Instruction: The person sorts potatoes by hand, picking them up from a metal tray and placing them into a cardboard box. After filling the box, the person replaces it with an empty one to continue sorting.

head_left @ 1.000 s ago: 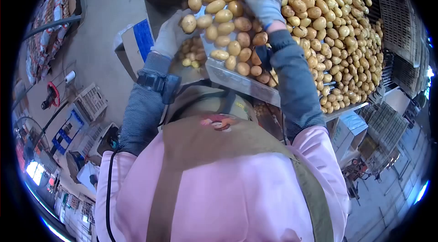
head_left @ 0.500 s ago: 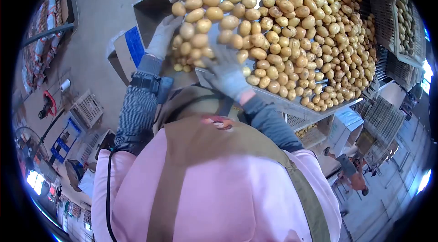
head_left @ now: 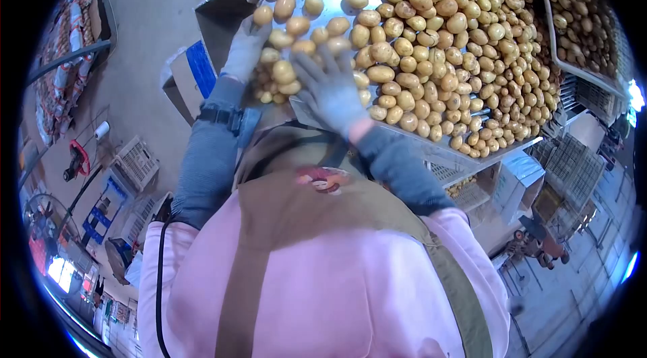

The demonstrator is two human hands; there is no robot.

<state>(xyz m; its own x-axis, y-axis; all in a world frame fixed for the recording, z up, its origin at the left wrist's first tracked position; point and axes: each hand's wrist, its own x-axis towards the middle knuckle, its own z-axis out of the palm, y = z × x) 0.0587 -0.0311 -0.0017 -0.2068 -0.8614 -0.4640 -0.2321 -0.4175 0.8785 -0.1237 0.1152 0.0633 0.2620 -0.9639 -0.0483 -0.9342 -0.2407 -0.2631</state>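
Observation:
Many yellow-brown potatoes [head_left: 438, 41] cover a metal sorting table [head_left: 334, 1]. My left hand [head_left: 244, 53], in a pale glove, is at the table's left edge, beside a cluster of potatoes lying lower at the table's near left corner. Its fingers point up and touch or nearly touch a potato. My right hand [head_left: 331, 92], gloved in light grey, lies palm down with its fingers spread over the near edge, against potatoes at its fingertips. It grips none of them.
An open cardboard box [head_left: 182, 78] with a blue stripe stands left of the table. A crate of potatoes [head_left: 585, 21] is at the upper right. Stacked crates [head_left: 571, 169] and a crouching person [head_left: 539, 240] are at the lower right. Filled sacks [head_left: 67, 54] lie at the far left.
Potatoes near my hands have shifted toward the near left corner, baring more metal behind them. My right hand has moved slightly left. At the upper right, a potato crate shows more fully.

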